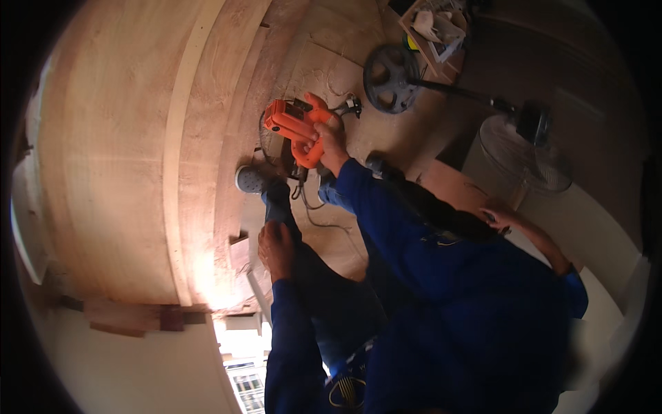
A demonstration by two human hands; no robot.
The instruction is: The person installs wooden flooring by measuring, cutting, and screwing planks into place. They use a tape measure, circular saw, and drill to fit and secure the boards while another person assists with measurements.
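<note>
My right hand (329, 143) is closed around the handle of an orange power tool (291, 123), boxy with a looped grip; its exact kind I cannot make out. It is held over the wooden boards, below the far middle of the view. My left hand (276, 250) lies on my dark trouser leg (324, 279) near the knee, with no object visible in it. A dark cord (301, 188) hangs below the tool. At the right, another person's hand and bare forearm (527, 228) reach in from a blue sleeve.
Curved wooden panels (131, 145) rise along the left. A pedestal fan (527, 148) lies on its side at the right, its round base (392, 78) near the tool. Beyond it stands a wooden box (431, 38) of odds and ends. A grey shoe (249, 179) is near the panels.
</note>
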